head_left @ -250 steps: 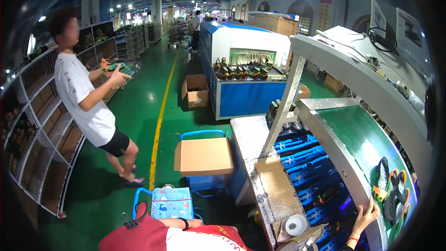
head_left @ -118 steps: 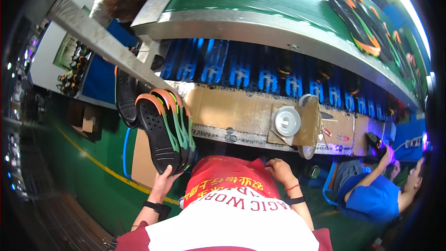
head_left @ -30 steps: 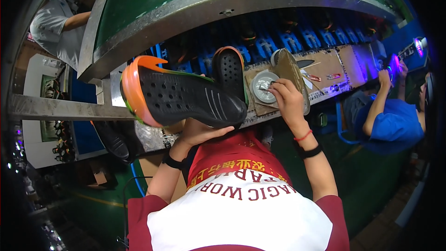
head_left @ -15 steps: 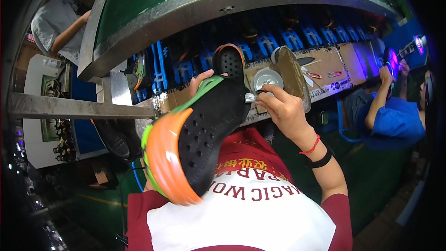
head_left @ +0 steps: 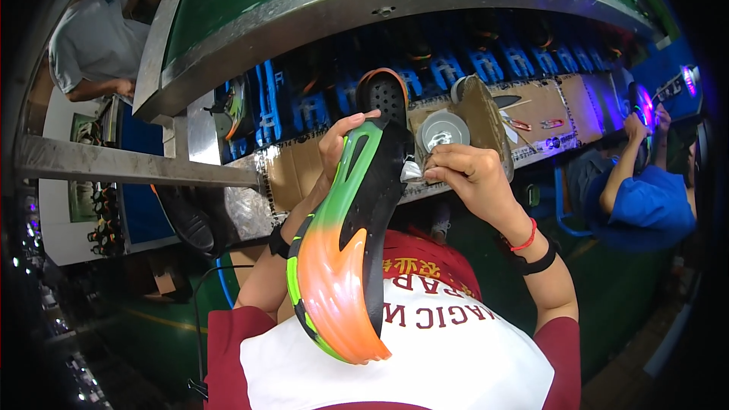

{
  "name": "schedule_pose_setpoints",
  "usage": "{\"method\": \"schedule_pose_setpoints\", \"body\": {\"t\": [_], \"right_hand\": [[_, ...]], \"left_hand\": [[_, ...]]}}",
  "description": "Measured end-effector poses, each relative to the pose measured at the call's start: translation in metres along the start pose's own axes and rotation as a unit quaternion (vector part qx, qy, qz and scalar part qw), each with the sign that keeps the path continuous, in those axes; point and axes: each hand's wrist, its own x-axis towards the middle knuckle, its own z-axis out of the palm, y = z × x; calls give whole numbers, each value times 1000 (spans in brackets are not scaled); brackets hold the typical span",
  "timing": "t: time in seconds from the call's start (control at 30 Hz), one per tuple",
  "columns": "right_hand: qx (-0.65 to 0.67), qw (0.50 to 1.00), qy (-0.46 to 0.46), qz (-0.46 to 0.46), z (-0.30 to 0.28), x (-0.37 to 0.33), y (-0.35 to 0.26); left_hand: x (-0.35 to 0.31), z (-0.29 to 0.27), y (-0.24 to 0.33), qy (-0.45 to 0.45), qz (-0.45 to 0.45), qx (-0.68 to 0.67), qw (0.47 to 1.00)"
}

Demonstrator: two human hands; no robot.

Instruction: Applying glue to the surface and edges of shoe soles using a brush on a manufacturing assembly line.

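Observation:
My left hand [head_left: 338, 142] grips a foam clog [head_left: 331, 269] near its heel end. The clog is black inside with a glossy upper fading from green to orange, and it is turned side-on with its orange toe hanging toward my chest. My right hand [head_left: 472, 176] is closed in a pinch beside the clog's heel; what its fingertips hold, if anything, is hidden. A small shiny silver-white piece [head_left: 411, 171] shows between the heel and those fingertips. Just beyond lies a round white dish [head_left: 440, 131]. Another black clog with an orange rim [head_left: 383, 97] rests behind the held one.
An upright cardboard piece [head_left: 486, 118] stands right of the dish, with red-handled cutters [head_left: 552, 123] farther right. A metal-edged green conveyor [head_left: 395, 6] crosses above blue racks [head_left: 448, 70]. A metal bar [head_left: 137, 163] runs at left. People work at left [head_left: 99, 38] and right [head_left: 653, 197].
The clog has turned from showing its perforated inside to showing its side, its toe swinging right. More of my left hand and forearm shows. My right hand has shifted slightly right and down.

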Motion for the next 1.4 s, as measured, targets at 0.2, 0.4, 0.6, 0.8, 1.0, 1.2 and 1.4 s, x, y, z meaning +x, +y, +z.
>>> {"method": "schedule_pose_setpoints", "body": {"t": [0.2, 0.4, 0.6, 0.8, 1.0, 1.2, 1.4], "right_hand": [[41, 999, -23, -1, 0, 6, -3], [73, 995, -60, 22, -3, 14, -6], [91, 991, -92, 45, -4, 20, -1], [41, 991, -61, 115, -7, 22, 4], [-122, 992, 13, -32, 0, 19, 1], [-176, 978, 81, -80, 2, 14, -1], [-147, 979, 113, -83, -2, 12, -7]], "left_hand": [[5, -19, 22, -51, -233, -49, 970], [-10, -46, -2, -142, -24, 87, 986], [-7, -52, -1, -111, -77, 220, 966], [3, 14, 23, 138, -184, -190, 954], [-3, 39, -12, 318, 49, 136, 937], [-8, 45, 38, 154, -102, 21, 983], [-22, 56, 64, -38, 38, 684, 728]]}}
